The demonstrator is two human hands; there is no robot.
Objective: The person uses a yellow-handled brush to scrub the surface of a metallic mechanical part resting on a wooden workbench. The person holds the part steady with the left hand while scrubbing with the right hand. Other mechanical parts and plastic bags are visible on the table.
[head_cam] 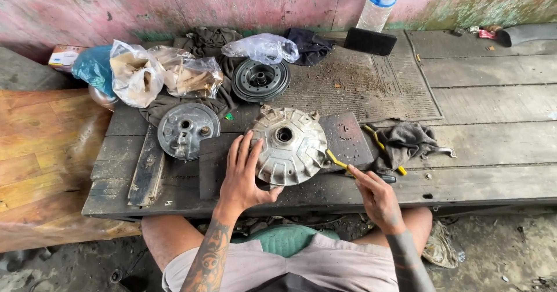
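Prying seems in hand: left hand (243, 179), fingers spread, steadies the round metal hub (288, 146) on the dark bench (493, 135); right hand (374, 196) clamps a yellow-handled tool (339, 162) at its rim. Next needs firm bracing.

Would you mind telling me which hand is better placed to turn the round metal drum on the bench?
The left hand: its palm and fingers already rest on the drum's left edge. The right hand is busy, its grip closed on a yellow-handled tool whose tip meets the drum's right side.
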